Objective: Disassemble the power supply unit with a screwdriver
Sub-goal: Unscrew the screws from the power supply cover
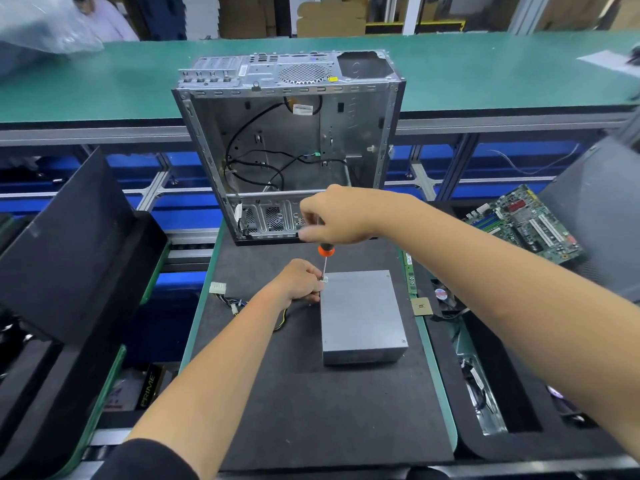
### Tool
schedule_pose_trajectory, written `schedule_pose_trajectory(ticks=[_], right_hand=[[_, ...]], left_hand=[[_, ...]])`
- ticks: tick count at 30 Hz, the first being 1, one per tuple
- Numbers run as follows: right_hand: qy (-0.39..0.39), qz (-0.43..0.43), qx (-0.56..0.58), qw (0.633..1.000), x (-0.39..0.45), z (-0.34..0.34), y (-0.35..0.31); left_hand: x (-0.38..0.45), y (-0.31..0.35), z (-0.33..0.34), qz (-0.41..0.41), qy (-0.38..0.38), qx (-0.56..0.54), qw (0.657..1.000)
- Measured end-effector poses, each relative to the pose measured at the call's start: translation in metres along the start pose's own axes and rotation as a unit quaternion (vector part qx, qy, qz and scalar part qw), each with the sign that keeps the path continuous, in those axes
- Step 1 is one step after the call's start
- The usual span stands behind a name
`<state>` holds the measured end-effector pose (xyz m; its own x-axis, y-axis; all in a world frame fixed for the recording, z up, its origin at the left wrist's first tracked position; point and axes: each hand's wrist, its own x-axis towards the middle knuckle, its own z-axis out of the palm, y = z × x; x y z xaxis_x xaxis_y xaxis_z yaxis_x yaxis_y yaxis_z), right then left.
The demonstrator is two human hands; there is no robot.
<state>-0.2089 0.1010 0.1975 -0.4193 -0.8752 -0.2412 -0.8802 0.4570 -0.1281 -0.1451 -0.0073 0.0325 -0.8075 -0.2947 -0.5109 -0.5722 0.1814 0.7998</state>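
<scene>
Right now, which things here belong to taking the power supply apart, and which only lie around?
For the job:
- power supply unit
- screwdriver, gripped by the right hand
- left hand, steadying the unit's far left corner

Lying about:
- empty computer case
- motherboard
- loose white connector
- processor chip

My right hand (pixel 337 216) grips the orange-collared screwdriver (pixel 325 258) upright over the flat grey metal power supply box's (pixel 362 315) far-left corner, my left hand (pixel 299 280) pinching beside its tip.
</scene>
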Motion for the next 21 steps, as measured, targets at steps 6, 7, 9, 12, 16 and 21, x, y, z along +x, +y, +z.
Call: schedule_pose_trajectory(ticks=[6,7,9,12,16,21], right_hand=[[-0.004,-0.033,-0.012,0.999,-0.0012,-0.0002,-0.0002],[-0.012,-0.040,-0.006,0.999,-0.0031,-0.0015,-0.0007],[0.001,-0.032,0.003,0.999,-0.0040,0.0003,-0.0009],[0.034,0.028,-0.032,0.999,0.0012,0.0067,-0.0009],[0.005,0.007,-0.031,0.999,0.0012,0.0040,0.0013],[0.006,0.017,-0.025,1.000,-0.0044,0.0039,0.0005]], left_hand=[[-0.0015,0.0029,0.0007,-0.006,0.000,0.006,1.000],[-0.0017,0.0026,0.0007,-0.008,0.001,0.003,1.000],[-0.0022,0.0026,0.0013,-0.007,0.003,-0.003,1.000],[-0.0035,0.0042,0.0020,-0.012,0.012,-0.001,1.000],[-0.0025,0.0030,0.0032,-0.013,0.018,0.001,1.000],[-0.0008,-0.0018,0.0041,0.003,0.023,-0.016,1.000]])
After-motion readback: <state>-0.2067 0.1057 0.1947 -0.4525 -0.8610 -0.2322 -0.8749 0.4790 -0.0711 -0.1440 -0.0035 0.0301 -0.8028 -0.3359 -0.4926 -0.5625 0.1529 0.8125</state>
